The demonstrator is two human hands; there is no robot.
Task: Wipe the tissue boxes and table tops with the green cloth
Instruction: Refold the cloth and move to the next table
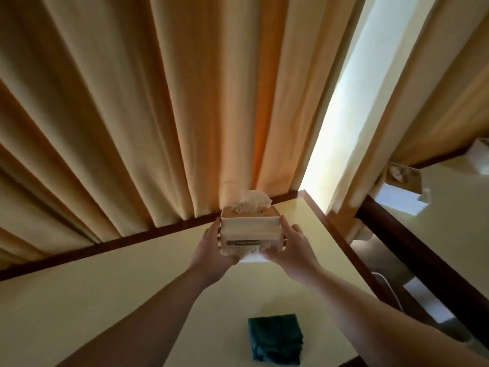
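Left hand (211, 250) & right hand (292, 249) grip opposite sides of a cream tissue box (250, 231), tissue poking from its top, near the far edge of the pale worktop (79, 300) by tan curtains (132, 115). Folded green cloth (275, 339) lies closer, well apart, untouched.

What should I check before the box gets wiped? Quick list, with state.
1. Box held by both hands: ok, left hand and right hand grip its sides.
2. Cloth within reach: ok, folded on the table near the person.
3. A hand free for the cloth: not ok.
4. Box resting on the table: cannot tell.
5. Tissue clear of the wipe: not ok, sticks out on top.
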